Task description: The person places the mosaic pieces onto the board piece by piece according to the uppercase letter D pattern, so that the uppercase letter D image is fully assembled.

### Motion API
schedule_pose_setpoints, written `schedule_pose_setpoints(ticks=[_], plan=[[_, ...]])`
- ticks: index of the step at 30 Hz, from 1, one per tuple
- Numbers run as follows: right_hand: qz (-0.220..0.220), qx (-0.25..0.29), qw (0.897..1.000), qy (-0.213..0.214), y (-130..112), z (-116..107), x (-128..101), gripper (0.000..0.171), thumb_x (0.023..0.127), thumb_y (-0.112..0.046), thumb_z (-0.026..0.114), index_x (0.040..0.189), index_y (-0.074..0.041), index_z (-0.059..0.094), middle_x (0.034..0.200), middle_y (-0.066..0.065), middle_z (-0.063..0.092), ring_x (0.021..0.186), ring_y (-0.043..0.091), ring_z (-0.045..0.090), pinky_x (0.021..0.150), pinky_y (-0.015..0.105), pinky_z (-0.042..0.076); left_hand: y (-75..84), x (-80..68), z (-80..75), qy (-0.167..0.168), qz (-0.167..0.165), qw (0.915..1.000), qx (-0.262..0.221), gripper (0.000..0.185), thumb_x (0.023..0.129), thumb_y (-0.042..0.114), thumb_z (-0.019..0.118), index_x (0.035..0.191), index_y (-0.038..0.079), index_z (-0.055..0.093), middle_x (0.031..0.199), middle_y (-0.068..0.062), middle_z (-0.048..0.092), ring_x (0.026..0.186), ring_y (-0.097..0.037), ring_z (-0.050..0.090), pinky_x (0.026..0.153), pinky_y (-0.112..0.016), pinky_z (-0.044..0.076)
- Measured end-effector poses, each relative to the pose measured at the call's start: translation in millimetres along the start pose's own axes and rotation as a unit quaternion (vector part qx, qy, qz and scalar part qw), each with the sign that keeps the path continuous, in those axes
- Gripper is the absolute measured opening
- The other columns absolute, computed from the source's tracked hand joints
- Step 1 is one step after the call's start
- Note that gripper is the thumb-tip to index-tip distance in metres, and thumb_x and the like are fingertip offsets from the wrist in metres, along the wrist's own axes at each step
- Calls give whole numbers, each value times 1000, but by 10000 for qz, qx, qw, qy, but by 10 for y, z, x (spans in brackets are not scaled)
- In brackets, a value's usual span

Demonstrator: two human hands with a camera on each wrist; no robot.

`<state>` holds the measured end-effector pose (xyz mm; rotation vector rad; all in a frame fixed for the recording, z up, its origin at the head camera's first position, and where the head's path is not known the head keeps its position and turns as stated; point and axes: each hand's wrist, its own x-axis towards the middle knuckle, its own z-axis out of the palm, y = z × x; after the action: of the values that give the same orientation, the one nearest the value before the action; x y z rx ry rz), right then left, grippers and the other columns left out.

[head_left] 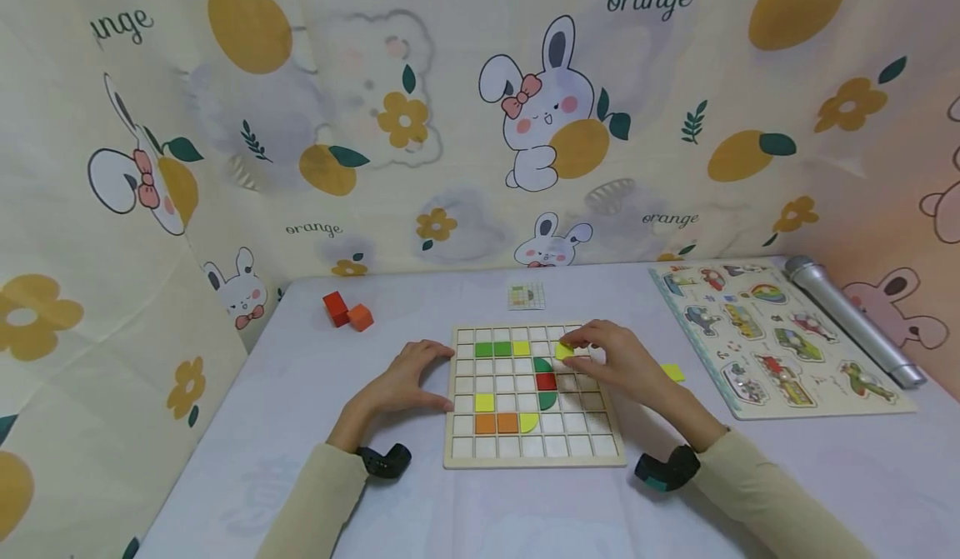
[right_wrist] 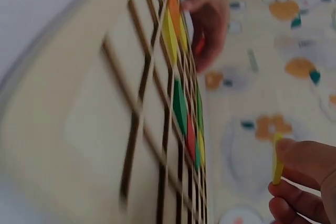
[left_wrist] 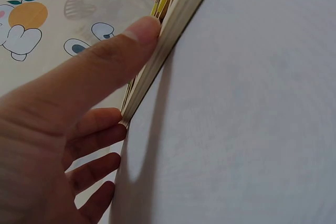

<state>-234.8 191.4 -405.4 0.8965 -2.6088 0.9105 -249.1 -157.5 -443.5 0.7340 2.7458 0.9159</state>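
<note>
A wooden grid board (head_left: 534,462) lies flat in the middle of the table. My left hand (head_left: 396,386) touches its left edge with spread thumb and fingers; in the left wrist view the thumb (left_wrist: 113,53) lies against the board's side. Between thumb and fingertips, my right hand (head_left: 626,367) pinches a thin yellow tile (right_wrist: 277,159) above the upper right cells. Set in the grid are green squares (head_left: 492,349), yellow squares (head_left: 484,402), orange squares (head_left: 497,423), a red square (head_left: 547,381), green rounded tiles (head_left: 547,401) and a yellow rounded tile (head_left: 528,422).
A small pattern card (head_left: 526,296) lies behind the board. Red blocks (head_left: 336,309) and an orange-red block (head_left: 361,317) are at the back left. Right of the board are another yellow tile (head_left: 672,372), a picture puzzle board (head_left: 780,342) and a silver tube (head_left: 855,321).
</note>
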Motion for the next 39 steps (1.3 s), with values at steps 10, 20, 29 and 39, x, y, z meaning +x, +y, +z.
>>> schedule_pose_setpoints(ticks=[10, 20, 29, 39], plan=[[-1117, 20, 9935, -213, -339, 459, 187, 25, 77, -16, 76, 99, -10, 66, 96, -1, 64, 88, 15, 58, 76, 31, 50, 14, -9, 1, -7, -71, 10000, 20, 78, 67, 41, 81, 133, 15, 49, 136, -3, 45, 128, -25, 32, 107, -49, 29], [-501, -198, 9977, -412, -483, 779, 295, 17, 79, -22, 75, 91, -14, 67, 92, -5, 63, 88, 12, 53, 79, 30, 48, 14, -6, 9, -40, -79, 10000, -5, 78, 67, 42, 81, 133, 17, 48, 136, -1, 45, 128, -23, 32, 107, -48, 29], [-398, -33, 9984, -402, -405, 927, 370, 12, 79, -20, 75, 87, -14, 69, 88, -7, 64, 86, 10, 53, 79, 28, 47, 9, -3, 2, -44, -77, 10000, -11, 77, 68, 42, 81, 133, 17, 48, 136, 0, 45, 128, -22, 32, 107, -47, 29], [-684, -78, 9967, -440, -391, 916, 375, 9, 81, -16, 73, 88, -12, 74, 91, -2, 67, 87, 14, 53, 75, 29, 47, 0, 3, -5, -47, -65, 10000, 21, 79, 67, 43, 81, 133, 17, 48, 136, -1, 44, 129, -23, 32, 107, -47, 29]])
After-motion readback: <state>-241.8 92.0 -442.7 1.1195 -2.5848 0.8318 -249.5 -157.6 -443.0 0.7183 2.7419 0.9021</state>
